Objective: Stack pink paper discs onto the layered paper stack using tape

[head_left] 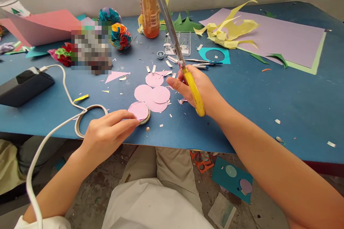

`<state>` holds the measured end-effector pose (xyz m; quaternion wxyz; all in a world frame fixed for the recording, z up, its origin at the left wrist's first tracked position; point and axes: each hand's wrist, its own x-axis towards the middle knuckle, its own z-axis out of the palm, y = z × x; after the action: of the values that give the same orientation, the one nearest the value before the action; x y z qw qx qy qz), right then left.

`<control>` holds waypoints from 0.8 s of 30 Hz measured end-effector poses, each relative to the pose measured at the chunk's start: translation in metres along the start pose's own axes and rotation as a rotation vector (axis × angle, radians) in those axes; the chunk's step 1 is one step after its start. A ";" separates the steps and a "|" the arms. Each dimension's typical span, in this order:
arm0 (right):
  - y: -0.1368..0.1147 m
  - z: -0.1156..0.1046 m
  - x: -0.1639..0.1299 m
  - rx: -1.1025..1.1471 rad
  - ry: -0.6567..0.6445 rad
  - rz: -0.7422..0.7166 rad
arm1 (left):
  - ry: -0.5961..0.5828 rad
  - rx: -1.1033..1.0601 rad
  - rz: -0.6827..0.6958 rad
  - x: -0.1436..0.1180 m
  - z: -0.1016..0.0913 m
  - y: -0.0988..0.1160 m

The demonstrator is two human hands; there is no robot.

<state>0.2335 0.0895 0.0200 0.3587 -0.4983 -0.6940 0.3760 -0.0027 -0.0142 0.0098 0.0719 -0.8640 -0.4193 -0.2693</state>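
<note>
My right hand (197, 91) grips a pair of yellow-handled scissors (177, 48), with the shut blades pointing up and away over the blue table (255, 96). My left hand (109, 132) rests near the table's front edge, its fingertips on a pink paper circle that lies on a round lid (139, 111). Just beyond lie three more pink paper circles (153, 94), overlapping, between my two hands.
An orange bottle (147, 5) stands at the back. Colourful paper flowers (119, 35), pink sheets (43, 27), a lilac sheet with yellow offcuts (231, 28) and pens (204, 63) lie around. A black box (24, 86) with a white cable (67, 93) sits on the left. Paper scraps are scattered.
</note>
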 end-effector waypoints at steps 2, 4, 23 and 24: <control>0.000 0.000 0.000 -0.004 0.001 0.008 | -0.007 0.000 0.002 0.002 -0.002 0.000; -0.001 0.000 0.000 0.002 -0.002 0.007 | -0.032 0.011 0.030 0.002 -0.004 -0.001; 0.000 0.000 0.000 0.028 -0.021 0.014 | -0.146 -0.025 0.025 0.010 -0.008 -0.002; 0.000 0.000 0.000 0.038 -0.027 0.020 | -0.148 -0.011 0.036 0.010 -0.008 -0.002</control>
<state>0.2332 0.0897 0.0201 0.3548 -0.4930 -0.6867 0.3993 -0.0025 -0.0085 0.0218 0.0408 -0.8892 -0.4066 -0.2058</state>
